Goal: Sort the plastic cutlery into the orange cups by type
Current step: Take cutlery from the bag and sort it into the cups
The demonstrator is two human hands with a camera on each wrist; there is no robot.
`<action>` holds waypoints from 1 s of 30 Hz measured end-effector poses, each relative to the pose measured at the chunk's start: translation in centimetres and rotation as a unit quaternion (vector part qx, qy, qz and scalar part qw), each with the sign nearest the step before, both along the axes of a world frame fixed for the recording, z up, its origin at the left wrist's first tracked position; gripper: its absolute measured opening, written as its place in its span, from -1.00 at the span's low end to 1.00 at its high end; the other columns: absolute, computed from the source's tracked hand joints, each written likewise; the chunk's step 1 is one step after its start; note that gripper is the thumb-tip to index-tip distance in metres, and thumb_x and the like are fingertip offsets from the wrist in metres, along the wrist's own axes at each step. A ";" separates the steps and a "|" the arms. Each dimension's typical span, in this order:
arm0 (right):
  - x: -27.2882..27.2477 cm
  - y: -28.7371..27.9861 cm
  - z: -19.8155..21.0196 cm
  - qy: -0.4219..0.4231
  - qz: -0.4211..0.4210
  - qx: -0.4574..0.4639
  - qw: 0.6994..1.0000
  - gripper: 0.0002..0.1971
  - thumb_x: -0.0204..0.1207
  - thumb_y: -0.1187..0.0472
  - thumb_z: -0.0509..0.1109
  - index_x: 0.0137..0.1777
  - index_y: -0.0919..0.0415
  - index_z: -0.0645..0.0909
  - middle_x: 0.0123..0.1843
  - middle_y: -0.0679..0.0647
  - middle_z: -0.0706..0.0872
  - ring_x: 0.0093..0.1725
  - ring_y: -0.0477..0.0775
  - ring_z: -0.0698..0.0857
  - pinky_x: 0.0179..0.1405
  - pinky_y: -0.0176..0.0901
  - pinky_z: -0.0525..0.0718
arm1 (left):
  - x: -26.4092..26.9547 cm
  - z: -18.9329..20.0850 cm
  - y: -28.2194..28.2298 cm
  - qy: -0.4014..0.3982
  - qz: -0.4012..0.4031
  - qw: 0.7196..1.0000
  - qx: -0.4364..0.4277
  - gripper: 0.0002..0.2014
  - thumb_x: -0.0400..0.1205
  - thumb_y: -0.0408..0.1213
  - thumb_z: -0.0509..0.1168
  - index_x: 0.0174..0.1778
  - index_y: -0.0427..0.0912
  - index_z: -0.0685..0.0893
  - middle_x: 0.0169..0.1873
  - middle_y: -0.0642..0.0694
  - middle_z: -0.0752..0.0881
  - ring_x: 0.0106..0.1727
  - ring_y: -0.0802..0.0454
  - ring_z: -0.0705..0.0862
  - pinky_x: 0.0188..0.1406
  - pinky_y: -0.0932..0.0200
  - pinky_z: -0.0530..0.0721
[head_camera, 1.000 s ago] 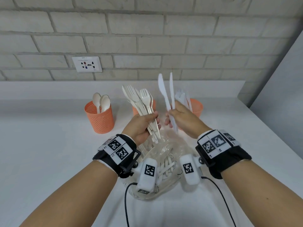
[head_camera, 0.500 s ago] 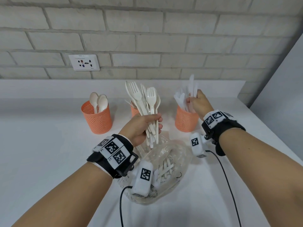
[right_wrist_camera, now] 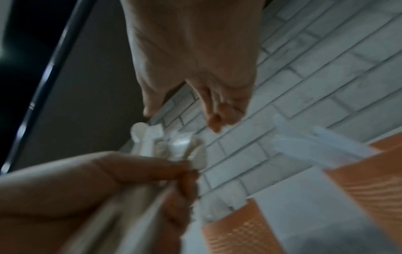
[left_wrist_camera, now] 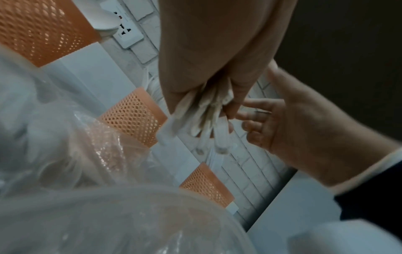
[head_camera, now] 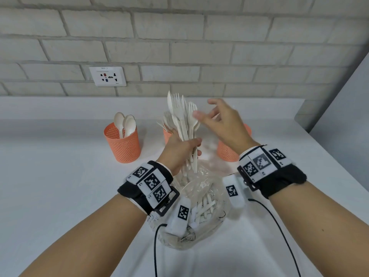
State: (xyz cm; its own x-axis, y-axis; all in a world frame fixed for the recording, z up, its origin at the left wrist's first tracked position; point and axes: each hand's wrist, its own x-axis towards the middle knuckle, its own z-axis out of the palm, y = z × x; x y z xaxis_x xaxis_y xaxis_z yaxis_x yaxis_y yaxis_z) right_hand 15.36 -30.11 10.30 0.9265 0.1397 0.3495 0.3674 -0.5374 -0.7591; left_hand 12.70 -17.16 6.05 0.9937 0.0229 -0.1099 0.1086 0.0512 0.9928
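My left hand (head_camera: pixel 184 150) grips a bundle of white plastic cutlery (head_camera: pixel 180 118), mostly forks, upright above the clear bag (head_camera: pixel 201 208) that holds more cutlery. My right hand (head_camera: pixel 207 113) is empty, its fingers spread beside the bundle's tops. Three orange mesh cups stand behind. The left cup (head_camera: pixel 122 145) holds two spoons (head_camera: pixel 124 123). The middle cup (head_camera: pixel 166 135) is mostly hidden by my left hand. The right cup (head_camera: pixel 227 153) lies partly behind my right hand, and in the right wrist view this right cup (right_wrist_camera: pixel 367 185) holds knives (right_wrist_camera: pixel 313 146).
A white counter (head_camera: pixel 60 186) runs to a brick wall with a socket plate (head_camera: pixel 107 76). A grey panel (head_camera: pixel 343 120) borders the counter on the right. Black cables (head_camera: pixel 155 248) trail from the wrist cameras over the near counter.
My right hand carried two knives to the right cup, let them go, and has come back empty to the bundle. My left hand has kept its grip on the bundle.
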 end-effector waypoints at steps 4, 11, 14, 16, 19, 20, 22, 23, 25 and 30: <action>-1.3 2.4 0.2 0.133 0.041 -0.011 0.990 0.12 0.26 -0.17 0.55 0.63 0.19 -0.06 0.36 0.11 0.59 0.23 0.03 0.62 -0.03 -0.33 0.53 | -0.4 0.3 -0.8 -0.061 -0.008 0.986 0.152 -0.69 0.58 -0.49 0.30 0.26 -0.32 0.55 -0.34 -0.07 0.63 -0.46 0.14 0.64 -0.53 0.34 0.57; -1.0 2.3 -1.2 0.203 0.060 0.188 0.959 -0.78 0.36 0.41 0.42 0.01 0.30 0.57 -0.37 0.10 0.66 -0.47 -0.10 0.69 -0.56 -0.31 0.52 | -1.4 0.6 0.0 -0.040 -0.036 0.982 0.183 -0.39 0.17 -0.19 0.55 0.13 -0.27 0.59 -0.06 -0.21 0.74 -0.06 -0.11 0.76 -0.04 -0.09 0.75; -1.4 2.1 -1.6 0.210 0.074 0.230 0.947 -0.81 0.39 0.43 0.39 0.01 0.34 0.63 -0.33 0.12 0.70 -0.37 -0.01 0.73 -0.41 -0.22 0.63 | -1.5 0.3 0.5 0.008 -0.056 0.990 0.133 -0.20 0.01 -0.04 0.57 0.17 -0.27 0.58 0.01 -0.29 0.74 0.01 -0.19 0.75 0.04 -0.16 0.74; -1.8 2.2 -1.8 0.215 0.087 0.250 0.940 -0.78 0.41 0.43 0.39 0.06 0.37 0.64 -0.23 0.19 0.74 -0.24 0.10 0.76 -0.27 -0.08 0.70 | -1.6 0.4 0.8 0.033 -0.085 0.992 0.082 -0.34 0.18 -0.19 0.60 0.17 -0.32 0.58 -0.05 -0.29 0.74 -0.03 -0.14 0.75 0.00 -0.03 0.76; -2.3 2.6 -1.9 0.227 0.121 0.266 0.929 -0.84 0.44 0.39 0.41 0.01 0.33 0.66 -0.13 0.26 0.76 -0.07 0.26 0.75 -0.08 0.17 0.67 | -1.8 0.8 1.4 0.052 -0.135 0.989 0.011 -0.86 0.47 -0.52 0.40 -0.07 -0.32 0.67 -0.35 -0.20 0.69 -0.29 -0.01 0.69 -0.30 0.21 0.71; -2.5 2.8 -1.8 0.235 0.121 0.266 0.927 -0.88 0.45 0.38 0.42 -0.03 0.28 0.65 -0.16 0.22 0.76 -0.09 0.24 0.75 -0.10 0.15 0.67 | -2.1 0.9 1.5 0.057 -0.144 0.988 -0.009 -0.90 0.49 -0.55 0.37 -0.14 -0.30 0.68 -0.40 -0.17 0.68 -0.34 0.03 0.68 -0.35 0.23 0.70; -2.7 2.9 -1.7 0.248 0.126 0.252 0.927 -0.95 0.48 0.35 0.40 -0.16 0.21 0.61 -0.36 0.07 0.74 -0.32 0.05 0.73 -0.39 -0.13 0.65 | -2.3 0.9 1.4 0.053 -0.144 0.987 -0.042 -0.89 0.53 -0.56 0.33 -0.21 -0.28 0.66 -0.49 -0.13 0.63 -0.46 0.11 0.66 -0.47 0.29 0.68; -2.8 3.0 -1.5 0.250 0.138 0.244 0.927 -0.92 0.50 0.35 0.37 -0.21 0.22 0.61 -0.46 0.01 0.72 -0.45 -0.05 0.69 -0.57 -0.27 0.55 | -2.4 0.8 1.3 0.047 -0.143 0.987 -0.053 -0.88 0.54 -0.56 0.31 -0.24 -0.27 0.65 -0.52 -0.13 0.60 -0.53 0.13 0.63 -0.53 0.30 0.64; -2.9 3.1 -1.4 0.260 0.155 0.243 0.922 -0.91 0.53 0.35 0.33 -0.21 0.26 0.61 -0.56 -0.03 0.69 -0.58 -0.13 0.63 -0.72 -0.36 0.43 | -2.4 0.6 1.2 0.032 -0.142 0.987 -0.072 -0.89 0.56 -0.56 0.29 -0.21 -0.29 0.64 -0.53 -0.13 0.56 -0.56 0.12 0.60 -0.55 0.29 0.62; -2.7 3.1 -1.9 0.271 0.162 0.273 0.909 -0.83 0.54 0.28 0.36 0.09 0.31 0.61 -0.22 0.15 0.75 -0.30 0.05 0.70 -0.60 -0.28 0.49 | -2.5 0.5 1.5 0.019 -0.140 0.985 -0.098 -0.89 0.59 -0.54 0.26 -0.09 -0.29 0.66 -0.52 -0.11 0.64 -0.51 0.14 0.64 -0.44 0.32 0.65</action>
